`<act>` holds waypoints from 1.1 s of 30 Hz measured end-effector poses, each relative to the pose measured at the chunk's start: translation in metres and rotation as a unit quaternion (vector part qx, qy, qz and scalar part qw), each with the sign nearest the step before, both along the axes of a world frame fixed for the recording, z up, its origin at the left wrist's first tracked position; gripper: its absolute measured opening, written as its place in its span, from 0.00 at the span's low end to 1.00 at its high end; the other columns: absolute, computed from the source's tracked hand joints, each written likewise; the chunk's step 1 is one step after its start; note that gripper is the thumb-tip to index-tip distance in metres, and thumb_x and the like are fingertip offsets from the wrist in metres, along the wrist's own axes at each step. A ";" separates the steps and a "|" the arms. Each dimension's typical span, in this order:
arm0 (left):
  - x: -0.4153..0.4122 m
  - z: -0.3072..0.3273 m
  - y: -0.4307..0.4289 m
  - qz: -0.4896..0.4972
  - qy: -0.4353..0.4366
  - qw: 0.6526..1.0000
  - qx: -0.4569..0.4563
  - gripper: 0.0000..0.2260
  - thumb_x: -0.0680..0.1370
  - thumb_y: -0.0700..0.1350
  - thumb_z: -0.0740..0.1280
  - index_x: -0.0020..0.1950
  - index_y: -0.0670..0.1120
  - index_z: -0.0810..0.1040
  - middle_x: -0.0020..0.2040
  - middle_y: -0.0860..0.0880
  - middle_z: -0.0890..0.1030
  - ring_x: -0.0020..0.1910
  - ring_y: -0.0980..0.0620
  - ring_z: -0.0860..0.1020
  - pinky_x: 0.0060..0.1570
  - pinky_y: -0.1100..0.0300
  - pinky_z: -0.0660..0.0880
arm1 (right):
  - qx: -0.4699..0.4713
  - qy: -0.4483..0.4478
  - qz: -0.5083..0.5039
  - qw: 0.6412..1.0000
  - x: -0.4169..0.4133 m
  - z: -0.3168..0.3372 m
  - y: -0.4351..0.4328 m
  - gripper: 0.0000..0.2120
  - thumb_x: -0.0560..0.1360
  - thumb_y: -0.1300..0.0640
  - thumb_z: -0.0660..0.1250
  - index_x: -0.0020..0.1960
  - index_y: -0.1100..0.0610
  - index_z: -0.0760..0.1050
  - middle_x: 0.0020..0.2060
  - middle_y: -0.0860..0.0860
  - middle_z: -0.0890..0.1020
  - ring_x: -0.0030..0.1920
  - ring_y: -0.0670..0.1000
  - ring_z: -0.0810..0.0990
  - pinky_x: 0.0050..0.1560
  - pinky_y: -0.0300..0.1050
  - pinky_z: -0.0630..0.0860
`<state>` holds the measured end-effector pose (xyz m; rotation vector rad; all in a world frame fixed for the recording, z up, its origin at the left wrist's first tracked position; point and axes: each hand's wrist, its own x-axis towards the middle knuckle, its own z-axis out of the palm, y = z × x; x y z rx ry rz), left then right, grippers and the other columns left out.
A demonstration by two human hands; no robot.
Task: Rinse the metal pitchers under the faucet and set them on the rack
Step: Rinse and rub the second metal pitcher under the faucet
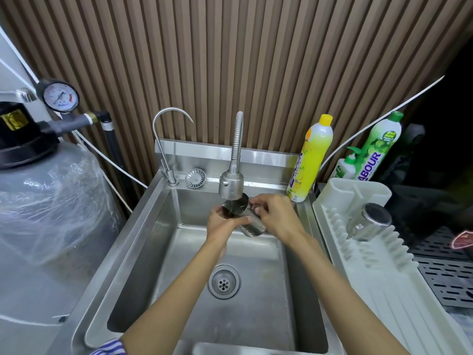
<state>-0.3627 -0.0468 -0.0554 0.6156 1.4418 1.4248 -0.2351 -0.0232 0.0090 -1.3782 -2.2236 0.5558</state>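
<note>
A metal pitcher [252, 225] is tilted under the flexible faucet's head [231, 185], its mouth turned up toward the spout over the steel sink [163, 226]. My left hand [222, 221] grips the pitcher at its rim, thumb across the side. My right hand [273, 216] holds it from the right, fingers curled round the handle side. A second metal pitcher [368, 222] stands upside down on the white dish rack [378, 272] to the right of the sink.
A thin gooseneck tap [163, 139] and a loose strainer [195, 178] sit on the sink's back ledge. Yellow [311, 160] and green [376, 147] detergent bottles stand behind the rack. A wrapped water filter tank [48, 201] fills the left. The sink drain [224, 281] lies below my arms.
</note>
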 end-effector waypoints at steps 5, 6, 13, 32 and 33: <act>-0.004 -0.003 -0.002 0.067 0.081 0.993 0.044 0.33 0.58 0.34 0.79 0.55 0.49 0.65 0.47 0.56 0.76 0.45 0.61 0.76 0.45 0.66 0.70 | 0.019 0.046 0.015 0.999 -0.007 -0.013 -0.003 0.18 0.73 0.70 0.59 0.59 0.60 0.76 0.55 0.55 0.80 0.56 0.52 0.78 0.56 0.37 0.71; -0.005 -0.002 -0.003 0.078 0.103 0.990 0.051 0.34 0.58 0.34 0.79 0.55 0.49 0.65 0.47 0.56 0.76 0.46 0.59 0.76 0.47 0.65 0.70 | 0.016 0.064 0.012 0.998 -0.009 -0.017 -0.004 0.18 0.73 0.71 0.59 0.60 0.60 0.75 0.55 0.55 0.80 0.56 0.52 0.78 0.56 0.36 0.70; -0.009 0.003 -0.013 0.079 0.338 0.932 0.107 0.34 0.55 0.41 0.81 0.56 0.47 0.68 0.52 0.53 0.69 0.51 0.52 0.74 0.46 0.70 0.66 | -0.078 0.118 -0.017 0.990 -0.019 -0.042 -0.007 0.17 0.73 0.69 0.63 0.59 0.59 0.78 0.50 0.58 0.83 0.48 0.54 0.80 0.45 0.29 0.68; -0.010 -0.002 -0.014 -0.006 0.156 0.986 -0.058 0.30 0.55 0.52 0.82 0.51 0.45 0.76 0.47 0.49 0.82 0.46 0.52 0.80 0.51 0.57 0.77 | -0.106 0.080 -0.021 0.991 0.007 -0.021 0.002 0.06 0.73 0.61 0.68 0.47 0.61 0.82 0.37 0.57 0.85 0.38 0.52 0.84 0.49 0.51 0.80; -0.009 0.001 -0.013 -0.024 0.098 0.994 -0.049 0.28 0.54 0.47 0.82 0.50 0.43 0.77 0.46 0.47 0.82 0.46 0.50 0.80 0.52 0.57 0.75 | -0.083 0.055 -0.013 0.995 0.007 -0.017 0.001 0.06 0.73 0.61 0.68 0.47 0.60 0.82 0.39 0.56 0.85 0.40 0.52 0.84 0.50 0.50 0.80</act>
